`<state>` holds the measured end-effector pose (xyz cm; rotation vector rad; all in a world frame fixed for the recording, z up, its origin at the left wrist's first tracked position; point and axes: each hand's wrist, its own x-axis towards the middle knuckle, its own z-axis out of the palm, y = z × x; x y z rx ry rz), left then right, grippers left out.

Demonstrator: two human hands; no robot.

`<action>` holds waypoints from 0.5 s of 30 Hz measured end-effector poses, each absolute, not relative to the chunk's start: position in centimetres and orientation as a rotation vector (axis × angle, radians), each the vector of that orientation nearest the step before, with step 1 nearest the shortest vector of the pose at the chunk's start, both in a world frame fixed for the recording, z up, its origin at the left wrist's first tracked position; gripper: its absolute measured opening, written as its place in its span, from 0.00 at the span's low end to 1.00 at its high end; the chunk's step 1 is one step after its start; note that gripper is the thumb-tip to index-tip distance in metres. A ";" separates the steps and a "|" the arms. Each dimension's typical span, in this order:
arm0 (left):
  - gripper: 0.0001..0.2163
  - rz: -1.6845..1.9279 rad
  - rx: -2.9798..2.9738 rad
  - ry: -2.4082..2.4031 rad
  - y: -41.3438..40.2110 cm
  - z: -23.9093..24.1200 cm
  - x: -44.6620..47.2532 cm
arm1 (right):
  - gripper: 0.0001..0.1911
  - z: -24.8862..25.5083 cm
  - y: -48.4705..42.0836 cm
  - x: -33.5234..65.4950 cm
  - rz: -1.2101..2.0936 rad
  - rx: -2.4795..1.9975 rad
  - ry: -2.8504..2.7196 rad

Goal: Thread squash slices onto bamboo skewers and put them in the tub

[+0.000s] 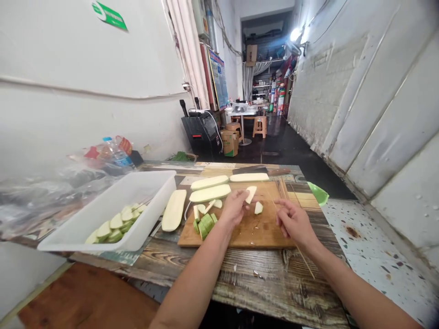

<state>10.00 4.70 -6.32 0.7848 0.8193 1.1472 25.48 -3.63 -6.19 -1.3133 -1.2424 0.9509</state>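
Note:
My left hand (236, 206) is closed on a pale vegetable slice (250, 194) held just above the wooden cutting board (254, 230). My right hand (294, 222) pinches a thin bamboo skewer (304, 259) that runs toward me past the board's right edge. A second small slice (258, 208) lies on the board between my hands. Cut green-skinned chunks (205, 221) sit at the board's left end. Long peeled halves (210, 193) lie at the board's far side, one more (174, 209) beside the tub.
A white plastic tub (151, 214) holding several skewered slices (116, 224) stands left of the board. A cleaver (264, 171) lies at the table's far edge, loose skewers (284, 187) and a green bowl (318, 193) at right. Plastic bags and a bottle (116, 153) crowd the left.

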 end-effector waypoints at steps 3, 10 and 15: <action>0.06 1.208 0.652 0.807 5.3 -6.4 9.4 | 0.19 -6.4 -4.8 24.5 0.827 -1.356 -1.412; 0.06 1.204 0.410 0.776 5.8 -6.1 8.4 | 0.20 -6.2 -5.9 23.4 0.696 -1.391 -1.586; 0.04 1.172 0.375 0.806 5.1 -5.3 8.5 | 0.18 -5.8 -6.0 23.3 0.677 -1.390 -1.613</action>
